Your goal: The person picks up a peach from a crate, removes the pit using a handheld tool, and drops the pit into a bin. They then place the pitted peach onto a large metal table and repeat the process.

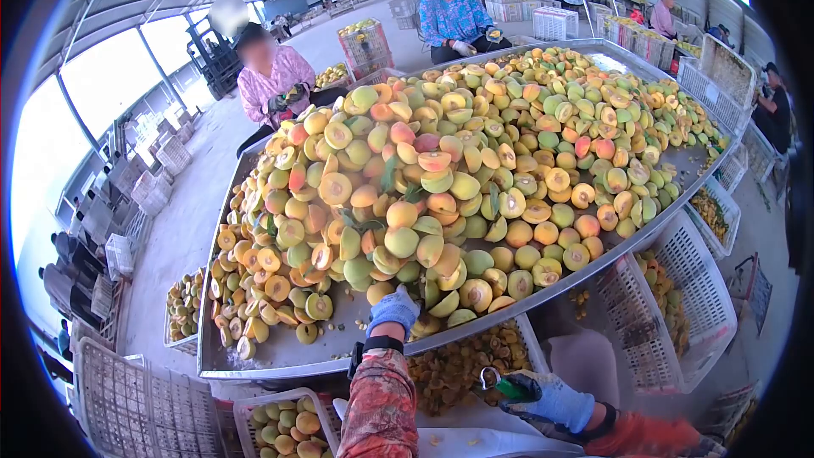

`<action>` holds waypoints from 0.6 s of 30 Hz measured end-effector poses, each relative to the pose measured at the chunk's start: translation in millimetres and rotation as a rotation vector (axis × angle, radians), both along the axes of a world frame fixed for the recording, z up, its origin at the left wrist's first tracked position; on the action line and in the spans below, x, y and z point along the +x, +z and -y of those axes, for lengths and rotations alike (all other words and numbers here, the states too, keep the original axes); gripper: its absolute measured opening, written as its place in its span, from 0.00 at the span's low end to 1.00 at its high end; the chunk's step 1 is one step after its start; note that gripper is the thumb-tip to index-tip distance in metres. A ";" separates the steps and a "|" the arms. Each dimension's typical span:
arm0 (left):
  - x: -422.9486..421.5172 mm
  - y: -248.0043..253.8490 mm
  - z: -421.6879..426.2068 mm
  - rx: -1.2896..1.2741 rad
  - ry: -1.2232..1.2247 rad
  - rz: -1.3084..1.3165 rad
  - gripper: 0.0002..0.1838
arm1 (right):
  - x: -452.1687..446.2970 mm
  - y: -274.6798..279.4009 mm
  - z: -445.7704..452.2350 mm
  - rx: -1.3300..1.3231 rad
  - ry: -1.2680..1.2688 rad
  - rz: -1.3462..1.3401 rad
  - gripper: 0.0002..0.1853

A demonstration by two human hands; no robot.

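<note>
My left hand (394,311), in a blue knit glove, reaches to the front edge of a heap of halved and whole peaches or apricots (398,242). It touches the fruit there, but its fingertips are hidden. At the lower right, my right hand (555,401), in a blue and dark glove, is wrapped round a green-handled tool with a metal loop (490,377). Below this hand's level at its left is a crate of brown-orange pits and scraps (466,365). The fruit lies on a large metal-rimmed table (288,368).
A crate of whole fruit (288,397) stands lower left beside a white crate (144,399). On the right, another white crate (699,297) holds scraps. Two people (275,76) sit across the table with gloved hands. A forklift (212,59) stands behind them.
</note>
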State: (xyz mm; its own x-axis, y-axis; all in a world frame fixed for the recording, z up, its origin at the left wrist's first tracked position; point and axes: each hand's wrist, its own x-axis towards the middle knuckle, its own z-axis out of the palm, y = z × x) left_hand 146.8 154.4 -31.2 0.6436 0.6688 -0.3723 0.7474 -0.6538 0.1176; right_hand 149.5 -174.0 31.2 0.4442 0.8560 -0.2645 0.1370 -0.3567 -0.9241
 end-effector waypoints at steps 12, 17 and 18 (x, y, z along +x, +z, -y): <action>-91.4 2.0 -35.9 -0.466 0.390 0.769 0.28 | 5.2 -1.2 12.1 0.139 0.033 -0.424 0.25; -141.4 67.8 19.9 -0.765 0.213 1.446 0.28 | 4.4 -39.6 -4.3 0.151 -0.022 0.165 0.24; -143.2 84.0 40.1 -0.571 0.147 1.413 0.29 | 0.5 -29.7 -14.3 0.157 -0.028 0.179 0.22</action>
